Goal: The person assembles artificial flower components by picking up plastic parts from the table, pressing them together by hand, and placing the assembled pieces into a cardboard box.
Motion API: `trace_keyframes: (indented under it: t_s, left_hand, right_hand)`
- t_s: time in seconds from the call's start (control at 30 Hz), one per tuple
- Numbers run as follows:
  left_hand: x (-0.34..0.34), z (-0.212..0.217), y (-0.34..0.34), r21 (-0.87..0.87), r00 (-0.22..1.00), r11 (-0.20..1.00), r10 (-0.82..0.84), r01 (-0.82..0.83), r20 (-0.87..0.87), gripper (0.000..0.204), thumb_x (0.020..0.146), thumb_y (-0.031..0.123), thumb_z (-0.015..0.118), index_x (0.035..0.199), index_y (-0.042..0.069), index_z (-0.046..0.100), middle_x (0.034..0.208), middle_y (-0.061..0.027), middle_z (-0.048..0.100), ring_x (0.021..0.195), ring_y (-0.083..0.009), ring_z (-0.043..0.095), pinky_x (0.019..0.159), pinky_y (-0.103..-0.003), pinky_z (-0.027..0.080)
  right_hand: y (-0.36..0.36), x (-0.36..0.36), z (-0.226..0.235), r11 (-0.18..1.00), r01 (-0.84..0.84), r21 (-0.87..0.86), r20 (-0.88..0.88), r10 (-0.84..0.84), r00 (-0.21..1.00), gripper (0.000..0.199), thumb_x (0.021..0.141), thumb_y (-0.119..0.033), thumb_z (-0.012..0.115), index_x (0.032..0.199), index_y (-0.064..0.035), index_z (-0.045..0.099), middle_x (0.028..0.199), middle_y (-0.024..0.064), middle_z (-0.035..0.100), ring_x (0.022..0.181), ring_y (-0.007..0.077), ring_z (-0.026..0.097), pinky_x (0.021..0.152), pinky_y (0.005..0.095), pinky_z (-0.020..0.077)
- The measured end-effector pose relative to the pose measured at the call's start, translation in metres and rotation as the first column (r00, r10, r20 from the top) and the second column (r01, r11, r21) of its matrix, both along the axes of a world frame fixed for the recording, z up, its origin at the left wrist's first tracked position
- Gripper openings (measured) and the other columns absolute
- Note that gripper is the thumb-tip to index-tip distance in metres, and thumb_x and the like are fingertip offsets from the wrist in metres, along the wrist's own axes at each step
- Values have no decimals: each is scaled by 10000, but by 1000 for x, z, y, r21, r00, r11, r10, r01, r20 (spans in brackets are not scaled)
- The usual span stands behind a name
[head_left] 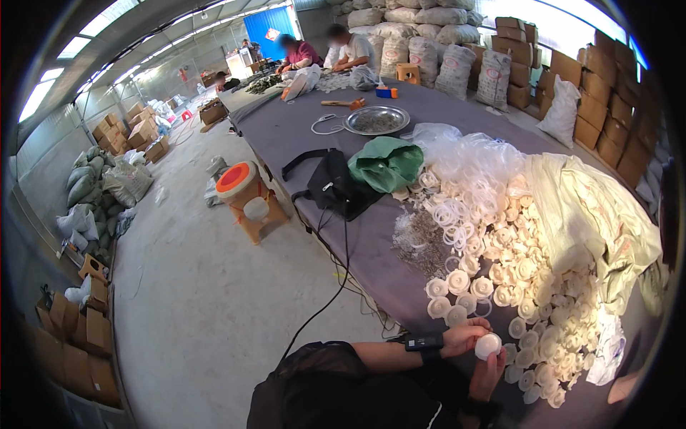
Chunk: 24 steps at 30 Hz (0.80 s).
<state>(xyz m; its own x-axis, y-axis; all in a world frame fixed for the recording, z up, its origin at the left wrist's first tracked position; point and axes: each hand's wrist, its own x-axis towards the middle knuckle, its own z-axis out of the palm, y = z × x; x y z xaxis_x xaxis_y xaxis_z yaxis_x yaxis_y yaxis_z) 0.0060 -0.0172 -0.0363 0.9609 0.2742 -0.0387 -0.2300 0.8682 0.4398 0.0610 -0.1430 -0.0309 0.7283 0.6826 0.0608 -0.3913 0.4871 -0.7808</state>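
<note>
I count one cap [488, 347] (it's white), pinched by both my left hand [464, 338], sideways, and right hand [488, 373], pointing up.

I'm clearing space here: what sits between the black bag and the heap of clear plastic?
In the head view, an open green sack sits between the black bag and the clear plastic.

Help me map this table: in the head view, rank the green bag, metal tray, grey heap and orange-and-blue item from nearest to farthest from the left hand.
From the left hand:
1. Grey heap, ahead and left.
2. Green bag, beyond the heap.
3. Metal tray, beyond the bag.
4. Orange-and-blue item, beyond the tray.
</note>
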Motion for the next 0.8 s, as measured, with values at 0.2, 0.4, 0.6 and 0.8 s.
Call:
trace_keyframes:
  t_s: [0.2,0.4,0.6,0.8]
  left_hand:
    - [-1,6,-2,90,997,995,-37,32,62,135,828,82,516,962,63,526,953,-33,556,879,-124,555,780,-262,452]
    - [-9,20,2,163,934,935,-274,314,-229,171,832,189,536,951,67,542,922,-37,569,820,-120,562,706,-250,467]
    - [-10,23,3,251,971,939,-235,236,-37,173,818,128,560,971,54,527,949,-23,561,865,-103,544,742,-257,458]
    - [-8,21,4,318,990,938,-139,135,-11,226,753,33,557,977,51,534,951,-39,573,867,-143,563,776,-273,465]
  right_hand:
    - [-2,8,9,997,19,-79,-105,-27,994,208,866,-226,511,924,-28,485,918,61,521,839,152,522,748,291,415]
    - [-9,19,1,986,112,-121,-130,-127,983,225,892,-259,477,908,-35,494,902,63,535,838,150,537,733,282,436]
    - [-7,16,8,992,101,-80,-111,-110,988,232,897,-245,473,952,-22,503,935,78,552,859,156,552,752,288,450]
    - [-3,20,1,1000,-1,-3,-19,1,1000,225,884,-212,493,1016,-32,515,1026,78,552,928,170,535,811,294,422]
